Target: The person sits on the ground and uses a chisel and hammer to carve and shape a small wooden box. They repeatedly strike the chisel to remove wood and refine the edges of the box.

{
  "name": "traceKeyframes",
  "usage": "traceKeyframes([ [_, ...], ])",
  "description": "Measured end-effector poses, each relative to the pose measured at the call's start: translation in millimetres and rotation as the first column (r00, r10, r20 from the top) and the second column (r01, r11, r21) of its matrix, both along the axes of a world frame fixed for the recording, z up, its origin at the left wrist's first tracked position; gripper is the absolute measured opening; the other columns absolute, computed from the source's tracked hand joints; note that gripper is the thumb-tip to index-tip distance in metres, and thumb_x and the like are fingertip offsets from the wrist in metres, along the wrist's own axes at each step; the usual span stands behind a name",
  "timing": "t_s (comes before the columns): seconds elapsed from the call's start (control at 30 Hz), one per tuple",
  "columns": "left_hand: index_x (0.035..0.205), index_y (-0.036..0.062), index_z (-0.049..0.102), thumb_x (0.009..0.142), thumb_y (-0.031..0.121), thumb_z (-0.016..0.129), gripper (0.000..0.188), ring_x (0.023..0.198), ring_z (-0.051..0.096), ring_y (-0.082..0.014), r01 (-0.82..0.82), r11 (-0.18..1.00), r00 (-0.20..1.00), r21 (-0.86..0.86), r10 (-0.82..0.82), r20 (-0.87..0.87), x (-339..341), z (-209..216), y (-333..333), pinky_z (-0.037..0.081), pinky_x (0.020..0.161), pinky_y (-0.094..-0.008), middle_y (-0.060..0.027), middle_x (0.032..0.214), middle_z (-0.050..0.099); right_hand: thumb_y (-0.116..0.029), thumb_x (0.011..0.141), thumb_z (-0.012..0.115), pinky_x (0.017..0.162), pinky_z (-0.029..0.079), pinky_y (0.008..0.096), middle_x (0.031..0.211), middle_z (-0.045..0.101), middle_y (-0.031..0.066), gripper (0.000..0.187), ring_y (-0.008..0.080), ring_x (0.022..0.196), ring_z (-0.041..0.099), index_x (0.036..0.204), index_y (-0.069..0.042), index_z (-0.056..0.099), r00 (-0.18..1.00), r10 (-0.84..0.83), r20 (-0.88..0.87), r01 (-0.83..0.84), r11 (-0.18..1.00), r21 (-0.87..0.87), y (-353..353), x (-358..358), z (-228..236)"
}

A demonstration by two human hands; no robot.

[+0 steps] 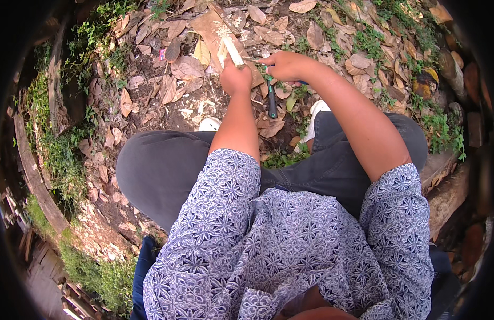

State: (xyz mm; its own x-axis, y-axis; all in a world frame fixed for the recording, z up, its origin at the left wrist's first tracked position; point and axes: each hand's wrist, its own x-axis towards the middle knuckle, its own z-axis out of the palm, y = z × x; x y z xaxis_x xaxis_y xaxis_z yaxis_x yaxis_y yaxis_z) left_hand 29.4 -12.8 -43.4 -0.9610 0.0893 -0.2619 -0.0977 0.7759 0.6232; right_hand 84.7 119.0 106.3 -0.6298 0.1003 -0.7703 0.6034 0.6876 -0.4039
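Note:
My left hand [236,79] is closed round the lower end of a pale, freshly cut piece of wood [232,50], which points away from me over a brown board [203,24]. To its right, my right hand [287,65] is closed on a thin-bladed tool [252,60]. A bit of its blue handle shows below the fingers, and its narrow metal part reaches left towards the wood, by my left hand. Whether the blade touches the wood I cannot tell. Below my right hand, a tool with a black and green handle [272,101] lies on the ground; its head is partly hidden.
Dry brown leaves [188,68] and green weeds [439,130] cover the soil. Wood shavings [201,106] are scattered near my left shoe [209,124]. My bent knees [151,160] flank the work area. Logs [452,74] line the right, and a curved plank [36,176] lies left.

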Motion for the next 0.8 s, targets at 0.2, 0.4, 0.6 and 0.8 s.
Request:
traceKeyframes([
  [0.2,0.140,0.0171,0.059,0.078,0.020,0.076,0.065,0.092,0.073,-0.0332,0.040,0.999,0.999,-0.036,-0.039,0.027,2,4,-1,0.060,0.081,-0.0446,-0.0116,0.106,0.075,-0.016,0.094,0.050,0.052,0.054,0.0365,0.077,0.066,0.0098,0.061,0.0215,0.054,0.060,0.153,-0.031,0.048,0.999,-0.016,-0.036,0.017,1.000,0.015,-7,5,3],
  [0.4,0.141,0.0182,0.059,0.077,0.022,0.076,0.066,0.092,0.073,-0.0333,0.063,0.994,0.998,-0.092,-0.064,-0.009,2,-3,-6,0.060,0.081,-0.0449,-0.0116,0.110,0.074,-0.012,0.087,0.053,0.060,0.057,0.0392,0.095,0.073,0.0164,0.066,0.0288,0.067,0.070,0.152,-0.023,0.050,0.989,0.137,-0.050,-0.128,0.982,0.139,-19,-1,11],
  [0.6,0.140,0.0174,0.060,0.077,0.022,0.075,0.064,0.089,0.073,-0.0354,0.060,0.996,0.998,-0.072,-0.059,0.005,-5,1,-1,0.059,0.079,-0.0466,-0.0132,0.106,0.075,-0.013,0.087,0.054,0.075,0.059,0.0400,0.101,0.074,0.0180,0.061,0.0300,0.083,0.073,0.148,-0.017,0.054,0.993,0.108,-0.051,-0.100,0.985,0.143,-26,-5,8],
  [0.8,0.138,0.0177,0.061,0.080,0.025,0.073,0.060,0.091,0.073,-0.0371,0.077,0.996,0.995,-0.034,-0.079,-0.061,8,-5,-17,0.059,0.079,-0.0475,-0.0148,0.099,0.076,-0.020,0.089,0.057,0.092,0.056,0.0411,0.121,0.070,0.0183,0.055,0.0299,0.112,0.069,0.144,-0.014,0.057,0.954,0.070,-0.291,0.013,0.962,0.274,-31,-19,-58],
])
